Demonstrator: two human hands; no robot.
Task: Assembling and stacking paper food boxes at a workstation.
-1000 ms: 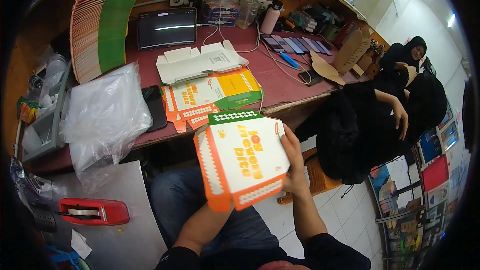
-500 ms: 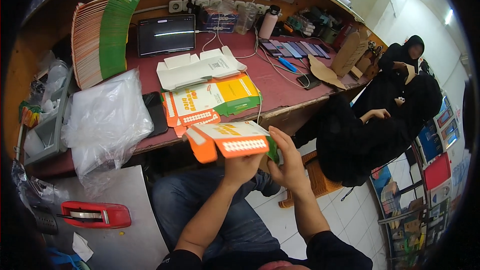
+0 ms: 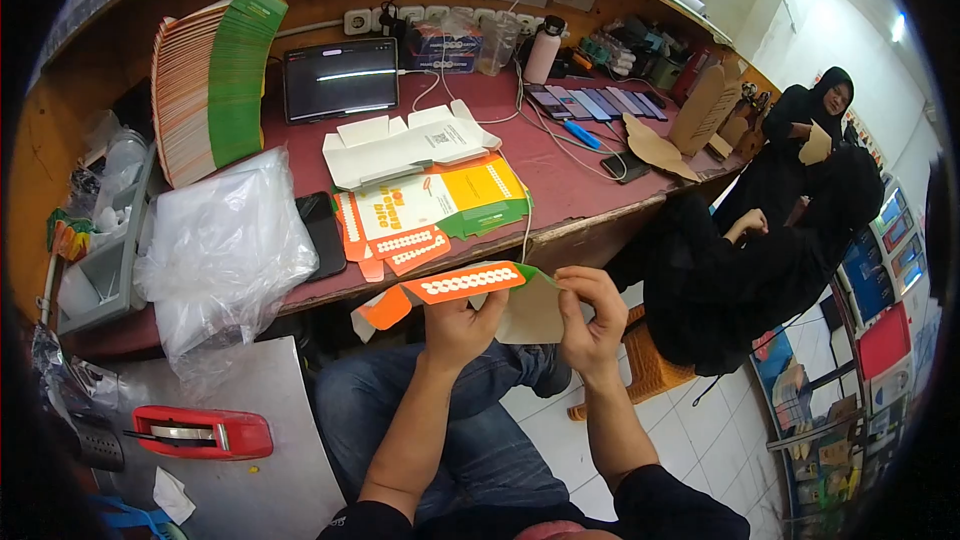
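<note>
An orange, green and white folding carton is held up in front of the table edge, partly folded, with an orange flap at its left end. My left hand is closed on its near side, under the white-patterned orange panel. My right hand pinches the green flap at the right end, thumb against the fingers. A pale inner panel hangs down between my hands. Beyond it on the table lie flat printed cartons, and on top of them rests a white carton turned inside out.
A tall stack of flat cartons stands at the far left, near a tablet. Clear plastic bags and a black phone lie at the table's left. A red tape dispenser sits lower left. Two people in black are at the right.
The carton has been tipped so its printed face is no longer visible and its pale inside shows below. My right hand has moved slightly right and now pinches the end flap.
</note>
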